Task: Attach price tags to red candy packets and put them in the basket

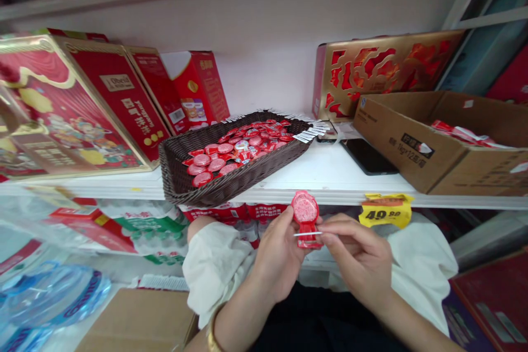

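My left hand [277,256] is closed around a small red packet of round pink candy [305,210], held upright in front of the shelf edge. My right hand [361,258] pinches one end of a thin white strip [306,234], which lies across the lower part of the packet. Just beyond my hands, a dark brown wicker basket [247,180] stands on the shelf with many similar red candy packets [225,148] inside. Narrow white strips [311,131] line its far and right rim.
Red and gold gift boxes [111,99] stand left, and a gold box [379,77] behind. A black phone [368,155] lies beside an open cardboard box [412,148]. A yellow price tag [385,212] hangs at the shelf edge [342,197]. Bottled water [61,291] sits lower left.
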A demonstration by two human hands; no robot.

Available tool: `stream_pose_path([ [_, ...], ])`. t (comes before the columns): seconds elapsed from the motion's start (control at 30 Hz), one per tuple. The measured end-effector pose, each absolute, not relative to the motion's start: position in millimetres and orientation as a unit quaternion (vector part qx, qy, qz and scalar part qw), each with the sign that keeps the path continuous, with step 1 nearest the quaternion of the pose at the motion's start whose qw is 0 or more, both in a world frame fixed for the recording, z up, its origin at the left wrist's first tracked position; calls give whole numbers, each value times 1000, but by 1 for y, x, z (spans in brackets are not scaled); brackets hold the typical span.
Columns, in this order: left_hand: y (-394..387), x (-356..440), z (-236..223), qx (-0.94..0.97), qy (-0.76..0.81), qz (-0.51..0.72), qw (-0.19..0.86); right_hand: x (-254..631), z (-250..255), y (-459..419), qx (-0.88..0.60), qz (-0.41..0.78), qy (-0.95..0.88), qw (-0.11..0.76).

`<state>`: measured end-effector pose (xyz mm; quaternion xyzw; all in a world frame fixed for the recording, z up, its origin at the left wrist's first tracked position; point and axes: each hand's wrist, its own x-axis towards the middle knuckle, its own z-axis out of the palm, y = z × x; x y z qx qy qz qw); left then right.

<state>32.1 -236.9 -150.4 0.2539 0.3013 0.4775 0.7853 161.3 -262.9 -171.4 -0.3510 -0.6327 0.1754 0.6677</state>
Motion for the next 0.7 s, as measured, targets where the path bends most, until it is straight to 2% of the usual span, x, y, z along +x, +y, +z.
stream_pose_path([
  [0.2,-234,29,-154,294,339,434,781,178,-160,-253,-380,146,-602,687],
  [0.47,-236,26,-153,359,346,387,775,199,-150,-246,-376,111,-720,572],
  [0.7,-240,28,-150,379,351,386,764,202,-152,-245,-363,94,-749,547],
])
